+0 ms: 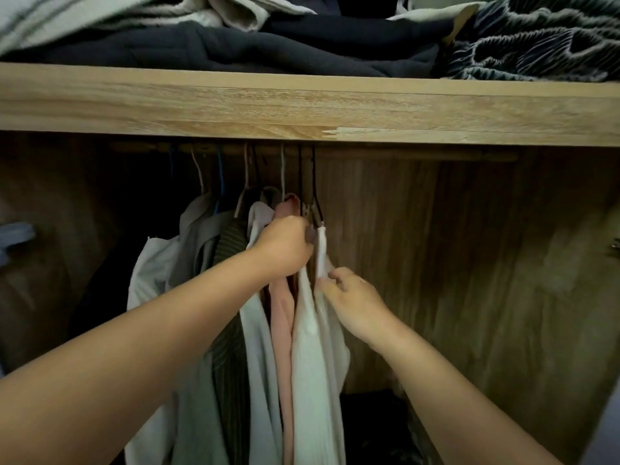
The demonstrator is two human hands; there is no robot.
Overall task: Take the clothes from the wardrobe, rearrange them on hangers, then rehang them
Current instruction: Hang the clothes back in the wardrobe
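Observation:
Several garments hang on hangers from the wooden rail [402, 155] under the shelf: a white garment [315, 357] at the right end, a pink one [282, 317] beside it, another white one [258, 347], a dark striped one [231, 360] and pale ones further left. My left hand [285, 246] grips the tops of the pink and white garments near their hangers. Just right of it, my right hand [349, 293] pinches the edge of the rightmost white garment below its black hanger [315, 193].
A wooden shelf [302, 105] runs across above the rail, piled with folded dark, pale and patterned clothes [536, 45]. The wardrobe's wooden back and right wall [486, 263] stand behind the rail's bare right half. Dark items lie on the wardrobe floor [375, 427].

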